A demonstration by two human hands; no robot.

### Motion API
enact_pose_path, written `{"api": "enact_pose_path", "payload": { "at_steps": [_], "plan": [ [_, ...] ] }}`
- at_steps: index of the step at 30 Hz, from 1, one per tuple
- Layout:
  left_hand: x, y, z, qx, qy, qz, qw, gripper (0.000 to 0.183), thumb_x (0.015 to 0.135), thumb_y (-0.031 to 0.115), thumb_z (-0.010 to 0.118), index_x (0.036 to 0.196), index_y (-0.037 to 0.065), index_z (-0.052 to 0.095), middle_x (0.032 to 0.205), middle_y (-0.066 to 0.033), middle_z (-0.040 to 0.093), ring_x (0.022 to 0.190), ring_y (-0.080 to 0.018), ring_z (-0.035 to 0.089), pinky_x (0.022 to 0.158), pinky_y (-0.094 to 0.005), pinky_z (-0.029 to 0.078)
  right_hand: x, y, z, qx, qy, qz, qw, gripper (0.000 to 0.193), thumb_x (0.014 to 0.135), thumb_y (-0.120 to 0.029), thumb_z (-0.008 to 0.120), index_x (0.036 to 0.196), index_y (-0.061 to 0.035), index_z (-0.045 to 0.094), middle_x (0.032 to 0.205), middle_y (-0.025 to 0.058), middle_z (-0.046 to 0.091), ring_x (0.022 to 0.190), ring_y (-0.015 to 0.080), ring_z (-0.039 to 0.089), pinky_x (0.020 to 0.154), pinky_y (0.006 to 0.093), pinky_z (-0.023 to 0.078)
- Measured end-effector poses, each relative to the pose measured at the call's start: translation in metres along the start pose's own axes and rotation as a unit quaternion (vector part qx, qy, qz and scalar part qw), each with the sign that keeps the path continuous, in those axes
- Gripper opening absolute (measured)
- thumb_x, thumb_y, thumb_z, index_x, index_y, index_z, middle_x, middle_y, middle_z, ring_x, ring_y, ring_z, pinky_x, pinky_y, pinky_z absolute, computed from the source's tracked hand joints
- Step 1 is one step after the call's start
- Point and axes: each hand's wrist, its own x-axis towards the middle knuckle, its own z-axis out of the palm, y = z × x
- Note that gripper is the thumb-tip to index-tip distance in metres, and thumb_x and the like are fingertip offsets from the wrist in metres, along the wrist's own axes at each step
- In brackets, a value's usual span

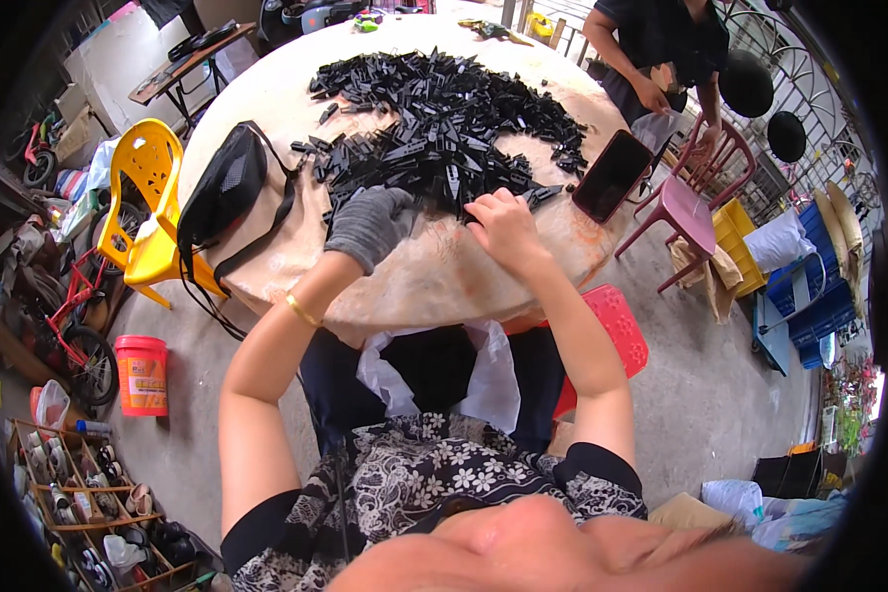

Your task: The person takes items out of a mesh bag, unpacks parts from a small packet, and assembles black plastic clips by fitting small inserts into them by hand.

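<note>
A wide heap of small black plastic clips (444, 133) covers the middle of a round, cloth-covered table (257, 94). My left hand (370, 229), in a grey glove, is at the near left edge of the heap. Its fingers are curled in, and whatever lies in them is hidden. My right hand (504, 227) is bare, with its fingers bent down beside the nearest clips on the right. Anything between its fingertips is too small to make out. Across my lap, below the table edge, hangs a white plastic bag (493, 380).
A black bag (232, 187) with straps lies on the table's left, and a dark phone (612, 178) props at its right. Around it stand a yellow chair (158, 232), a red stool (617, 331), a maroon chair (686, 212) and a red bucket (142, 375). Another person (651, 49) stands far right.
</note>
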Motion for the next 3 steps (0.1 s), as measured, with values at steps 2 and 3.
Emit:
{"api": "enact_pose_path", "payload": {
  "at_steps": [2, 3],
  "plan": [
    [-0.01, 0.006, -0.014, -0.009, -0.075, -0.023, 0.997, 0.02, 0.076, 0.022, 0.065, 0.092, 0.009, 0.067, 0.081, -0.0164, 0.064, 0.078, -0.0281, 0.062, 0.074, -0.0373, 0.049, -0.004, 0.002, 0.004, 0.009, -0.022, -0.01, 1.0, 0.028, 0.069, -0.024, 0.07, 0.095, -0.012, 0.066, 0.092, 0.0036, 0.059, 0.092, 0.0207, 0.051, 0.078, 0.0355, 0.039],
    [-0.016, 0.011, -0.026, -0.016, -0.145, -0.046, 0.988, 0.021, 0.076, 0.021, 0.067, 0.093, 0.01, 0.067, 0.081, -0.0149, 0.065, 0.08, -0.0225, 0.064, 0.075, -0.0347, 0.049, -0.004, 0.0, 0.004, 0.013, -0.045, -0.004, 0.999, 0.032, 0.068, -0.024, 0.071, 0.098, -0.0122, 0.065, 0.093, 0.0038, 0.059, 0.093, 0.0208, 0.051, 0.079, 0.0356, 0.039]
  ]
}}
